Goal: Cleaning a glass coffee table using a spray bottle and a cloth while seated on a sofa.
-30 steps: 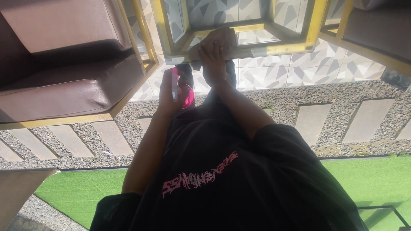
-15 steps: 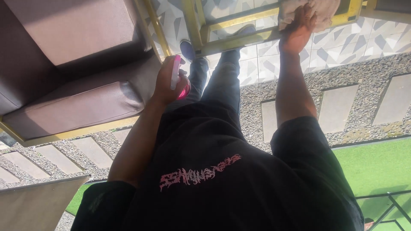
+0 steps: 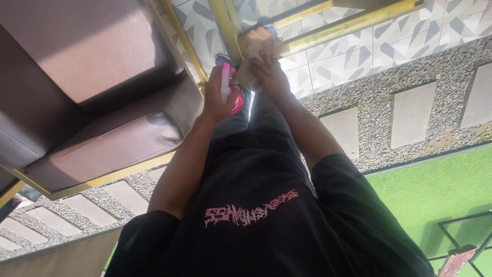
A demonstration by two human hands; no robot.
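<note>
Left hand (image 3: pixel 219 97) fingers wrapped around pink spray bottle (image 3: pixel 226 88); right hand (image 3: pixel 270 76) fingers press beige cloth (image 3: pixel 258 47) on corner of gold-framed surface (image 3: pixel 229 28), beside brown sofa (image 3: pixel 102 107).

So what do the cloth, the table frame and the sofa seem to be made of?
Cloth: soft beige fabric, crumpled under the right hand. Table frame: probably metal, glossy gold finish with sharp straight edges. Sofa: brown leather or a leather look-alike, smooth with a dull sheen.

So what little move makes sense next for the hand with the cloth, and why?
Probably slide the cloth on along the gold table frame: the right hand presses it at the frame's corner, while the left hand holds the pink spray bottle aside.
</note>
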